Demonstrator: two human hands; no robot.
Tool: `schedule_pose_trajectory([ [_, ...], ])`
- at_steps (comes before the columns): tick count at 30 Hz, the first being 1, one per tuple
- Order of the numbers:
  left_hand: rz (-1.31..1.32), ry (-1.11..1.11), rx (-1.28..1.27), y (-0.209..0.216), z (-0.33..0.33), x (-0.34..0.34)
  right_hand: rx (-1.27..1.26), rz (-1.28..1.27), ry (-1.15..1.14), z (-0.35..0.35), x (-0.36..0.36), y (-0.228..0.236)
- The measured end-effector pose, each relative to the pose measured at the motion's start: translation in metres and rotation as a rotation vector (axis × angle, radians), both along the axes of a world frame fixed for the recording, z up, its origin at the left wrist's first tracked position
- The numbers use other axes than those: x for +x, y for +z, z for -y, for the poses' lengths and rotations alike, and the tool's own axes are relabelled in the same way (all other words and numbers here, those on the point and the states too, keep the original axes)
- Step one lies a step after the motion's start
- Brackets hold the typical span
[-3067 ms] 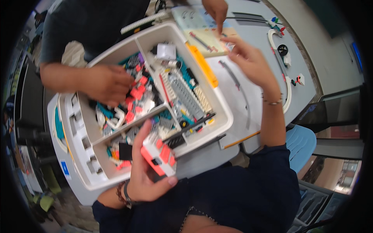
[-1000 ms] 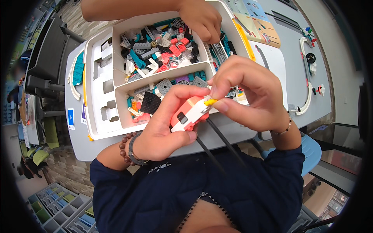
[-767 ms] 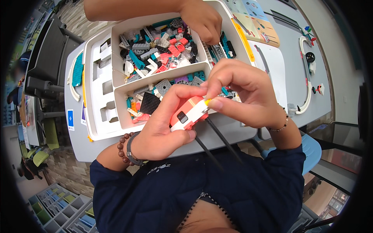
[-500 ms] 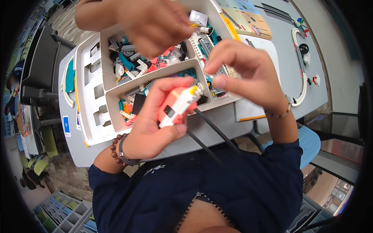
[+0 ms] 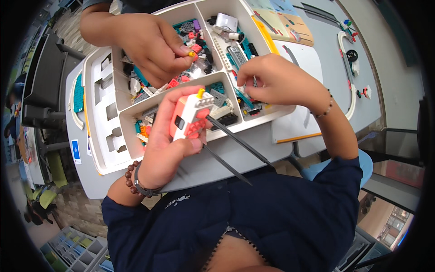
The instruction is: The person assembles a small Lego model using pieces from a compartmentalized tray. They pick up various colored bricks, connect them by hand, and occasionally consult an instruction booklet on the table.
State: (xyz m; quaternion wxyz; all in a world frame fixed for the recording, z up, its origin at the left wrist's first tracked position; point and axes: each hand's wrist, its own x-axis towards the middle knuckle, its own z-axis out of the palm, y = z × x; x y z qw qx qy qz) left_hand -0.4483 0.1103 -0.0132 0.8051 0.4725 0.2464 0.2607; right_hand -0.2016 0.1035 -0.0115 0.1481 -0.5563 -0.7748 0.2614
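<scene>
1. In my feed the left hand (image 5: 158, 156) grips a coral-and-white brick model (image 5: 191, 119) above the tray's near compartment; a yellow peg (image 5: 200, 93) tops it and dark rods (image 5: 240, 144) jut toward the torso.
2. The right hand (image 5: 278, 84) curls over the right compartment, well apart from the model; I cannot tell whether its fingers hold anything.
3. Across from me, a co-worker's hand (image 5: 152, 47) pinches a small yellow piece (image 5: 192, 54) over loose bricks.
4. The divided white tray (image 5: 120, 90) sits on a grey table (image 5: 335, 75), with a picture booklet (image 5: 297, 29) and a curved white piece (image 5: 352, 97) to its right.
5. Beyond the table I see a blue chair (image 5: 365, 167) and wood-patterned flooring (image 5: 79, 199).
6. The left hand hides the model's back, the co-worker is cut off at the top, and the lens rim darkens the room's edges.
</scene>
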Motion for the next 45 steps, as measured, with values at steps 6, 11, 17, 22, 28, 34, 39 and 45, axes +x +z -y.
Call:
schedule_pose_trajectory([
  [6, -0.103, 0.048, -0.04, 0.008, 0.003, 0.008, 0.009, -0.747, -0.206, -0.017, -0.032, 0.011],
  [11, -0.088, 0.041, -0.009, 0.004, 0.004, 0.006, 0.086, -0.671, -0.178, -0.042, -0.049, 0.003],
  [17, -0.127, 0.024, -0.055, 0.012, 0.003, 0.005, 0.353, -0.558, -0.239, -0.03, -0.049, 0.004],
  [22, -0.035, -0.03, -0.083, 0.005, 0.002, 0.002, 0.07, -0.965, -0.141, 0.008, -0.041, 0.029],
  [28, -0.041, -0.067, -0.087, 0.008, 0.003, -0.002, 0.078, -0.832, -0.019, 0.027, -0.045, 0.034],
  [34, -0.009, -0.102, -0.064, 0.007, 0.005, -0.003, 0.289, -0.659, 0.065, 0.025, -0.041, 0.028],
  [39, 0.008, -0.084, -0.038, -0.003, 0.005, -0.003, 0.315, -0.704, 0.074, 0.028, -0.039, 0.019],
  [45, -0.067, -0.088, -0.026, -0.001, 0.007, 0.003, 0.212, -0.71, 0.095, 0.03, -0.032, 0.01],
])
